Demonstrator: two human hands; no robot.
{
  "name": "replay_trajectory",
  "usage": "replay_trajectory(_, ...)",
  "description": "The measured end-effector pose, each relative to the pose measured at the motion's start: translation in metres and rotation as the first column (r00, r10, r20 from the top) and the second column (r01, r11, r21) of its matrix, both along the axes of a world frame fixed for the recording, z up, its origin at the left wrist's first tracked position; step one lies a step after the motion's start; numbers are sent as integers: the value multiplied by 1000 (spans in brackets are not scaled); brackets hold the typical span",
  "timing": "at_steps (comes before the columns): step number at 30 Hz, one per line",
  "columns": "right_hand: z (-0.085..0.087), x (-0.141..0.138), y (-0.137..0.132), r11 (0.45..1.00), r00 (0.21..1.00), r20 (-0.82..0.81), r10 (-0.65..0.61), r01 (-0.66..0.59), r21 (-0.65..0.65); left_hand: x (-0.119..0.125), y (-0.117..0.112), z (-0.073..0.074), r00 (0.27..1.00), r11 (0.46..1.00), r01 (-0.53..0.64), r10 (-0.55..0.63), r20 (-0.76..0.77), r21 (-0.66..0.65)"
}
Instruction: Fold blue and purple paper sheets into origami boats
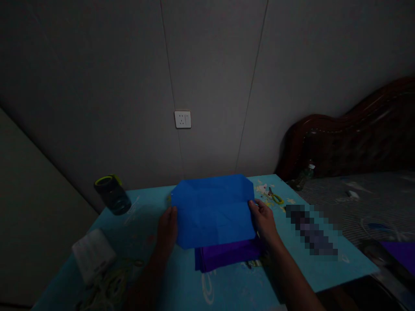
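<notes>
A large blue sheet of paper (212,207), folded with its far corners turned in, lies on a light blue table (223,289). Under its near edge sits a stack of purple paper (227,255). My left hand (167,230) rests at the sheet's left edge, with its fingers lying along the edge. On the right edge my right hand (264,219) has its fingers curled over the paper, gripping it. The room is dim, so finger detail is faint.
A dark jar with a yellow-green rim (112,194) stands at the table's far left. A white packet (93,255) and a tangled cord (112,285) lie near left. Green-handled scissors (275,198) and paper scraps sit far right. A bed with dark headboard (350,138) adjoins the right side.
</notes>
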State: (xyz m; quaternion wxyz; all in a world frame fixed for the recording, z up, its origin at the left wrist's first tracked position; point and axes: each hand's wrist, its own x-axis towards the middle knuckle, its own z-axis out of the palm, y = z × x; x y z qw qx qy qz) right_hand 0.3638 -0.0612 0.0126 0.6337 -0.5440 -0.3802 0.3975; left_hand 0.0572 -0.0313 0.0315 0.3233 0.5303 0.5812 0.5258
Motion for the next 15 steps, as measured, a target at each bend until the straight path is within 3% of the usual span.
replay_trajectory(5,9,1,-21,950,956,-24,291,-292,-108,-1,-2,1,999,999,-42,42,-6,15)
replay_trajectory(7,12,3,-30,928,938,1,347,-343,-149,-2,-1,0,999,999,-49,48,11,4)
replay_trajectory(11,20,8,-37,974,963,172,205,-184,-134,2,-2,2,998,999,-39,40,53,-9)
replay_trajectory(15,26,19,-33,999,916,400,-25,34,-15,5,-12,9,987,999,39,-33,157,-31)
